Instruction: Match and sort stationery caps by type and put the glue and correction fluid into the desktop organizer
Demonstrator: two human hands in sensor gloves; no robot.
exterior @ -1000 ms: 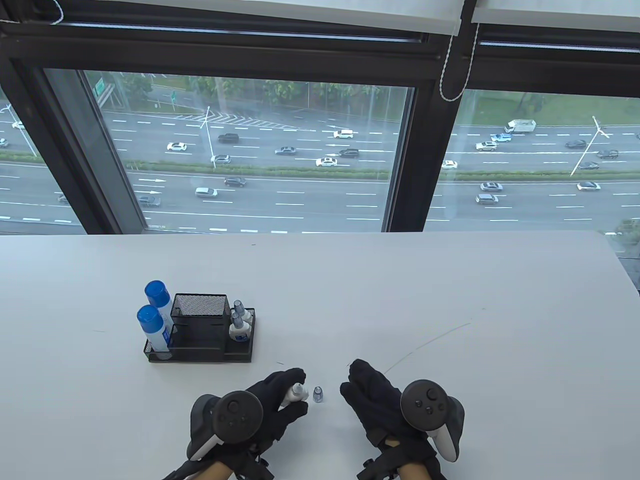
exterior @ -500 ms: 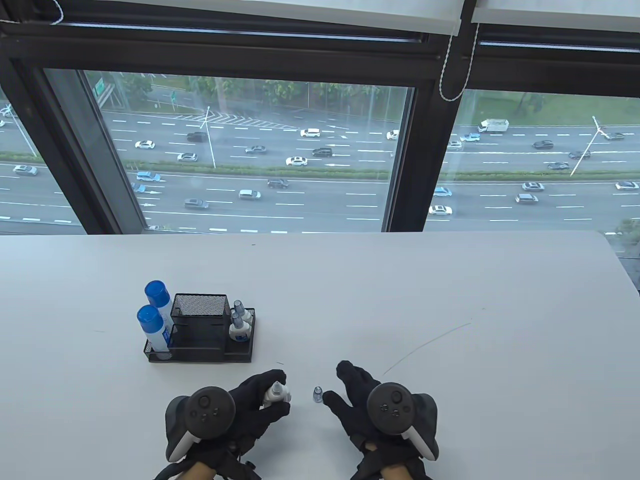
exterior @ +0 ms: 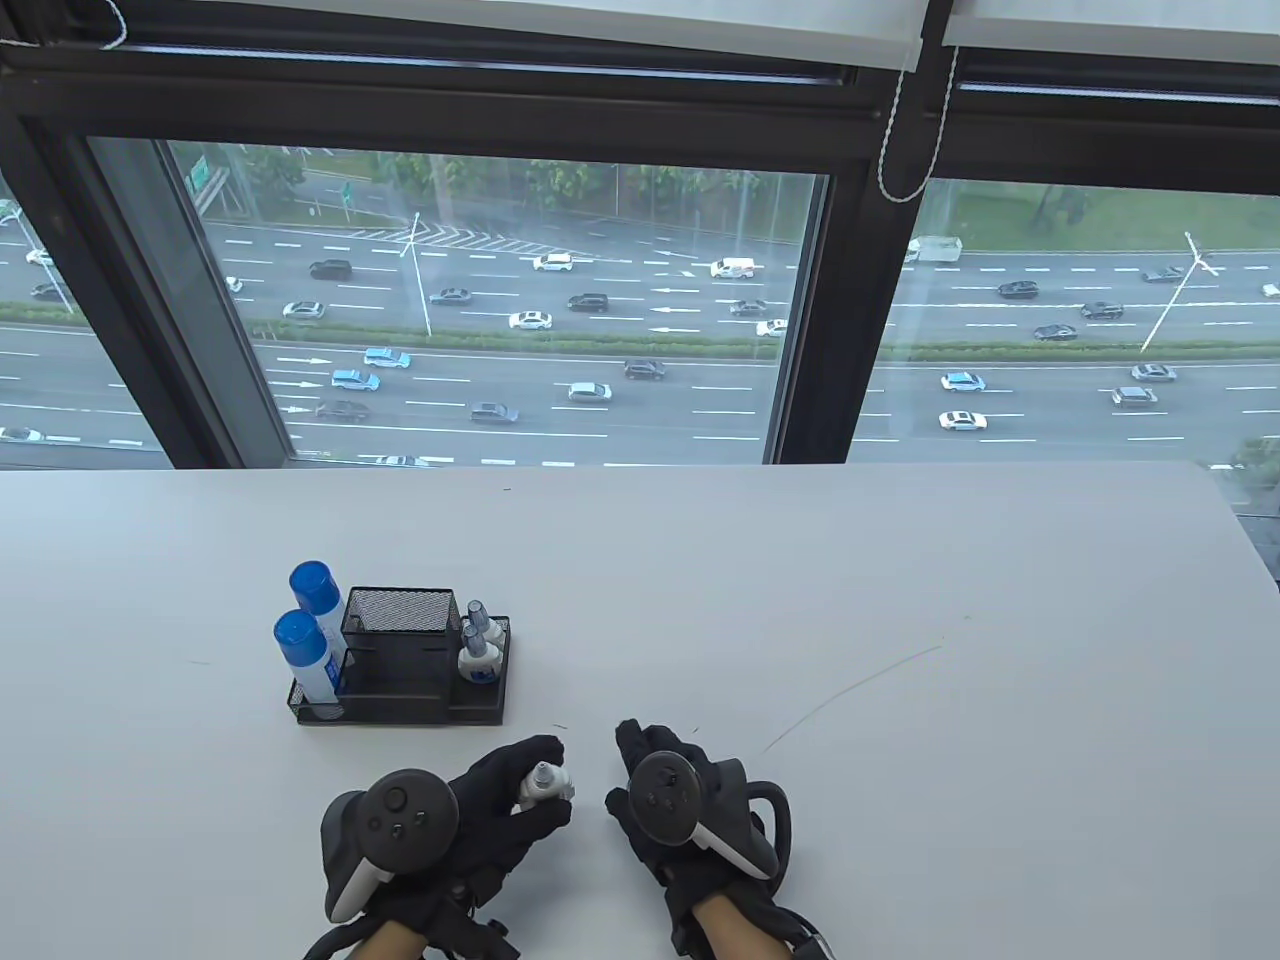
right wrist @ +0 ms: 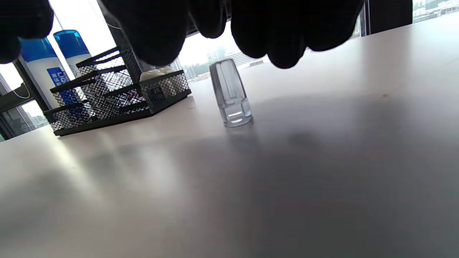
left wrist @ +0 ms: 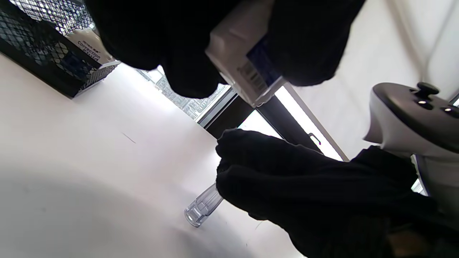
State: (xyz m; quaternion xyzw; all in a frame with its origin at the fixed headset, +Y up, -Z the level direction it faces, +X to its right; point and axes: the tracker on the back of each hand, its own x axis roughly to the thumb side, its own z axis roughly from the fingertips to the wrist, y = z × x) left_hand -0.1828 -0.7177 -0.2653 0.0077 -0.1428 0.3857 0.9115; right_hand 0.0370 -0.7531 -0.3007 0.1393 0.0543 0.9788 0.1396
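Observation:
My left hand [exterior: 555, 782] grips an uncapped white correction fluid bottle [exterior: 535, 790] near the table's front edge; its barcode label [left wrist: 247, 71] fills the top of the left wrist view. A clear cap [right wrist: 231, 95] stands upright on the table right of that bottle. My right hand [exterior: 625, 770] hangs over it with loosely curled fingertips [right wrist: 283, 53] beside and above the cap's top, not closed on it. The same cap [left wrist: 202, 208] pokes out below the right hand [left wrist: 287, 179]. In the table view the right hand hides the cap.
A black mesh organizer [exterior: 400, 700] stands behind my left hand. Two blue-capped glue bottles [exterior: 310, 650] sit in its left slot and two capped correction fluid bottles [exterior: 480, 650] in its right slot. A window edge runs along the table's far side.
My right hand slid left until it covers the standing cap. My left hand drew back to the left with the bottle and turned its nozzle upward.

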